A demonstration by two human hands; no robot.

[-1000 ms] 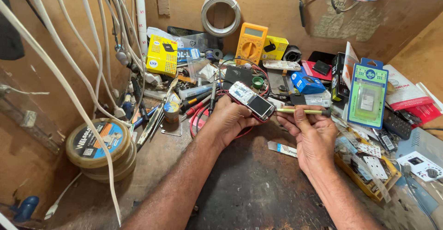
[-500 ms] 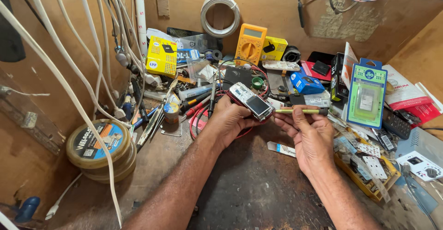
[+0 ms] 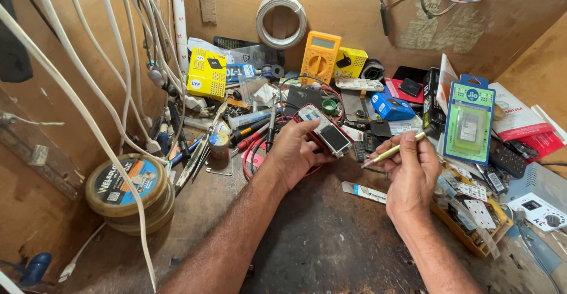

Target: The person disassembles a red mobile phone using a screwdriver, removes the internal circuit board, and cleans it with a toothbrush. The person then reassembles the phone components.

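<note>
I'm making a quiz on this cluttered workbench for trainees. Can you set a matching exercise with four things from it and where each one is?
Things:
1. small red phone with a grey screen
2. thin yellow-green screwdriver
3. orange multimeter
4. round flat tin with a blue and orange label

Places:
A. leaning at the back wall
B. in the left hand
C. at the bench's left edge, under white cables
D. in the right hand

Pairs: 1-B, 2-D, 3-A, 4-C

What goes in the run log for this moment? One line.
left hand: holds small phone | right hand: holds yellow-handled tool, tip near phone | bench: cluttered
</note>
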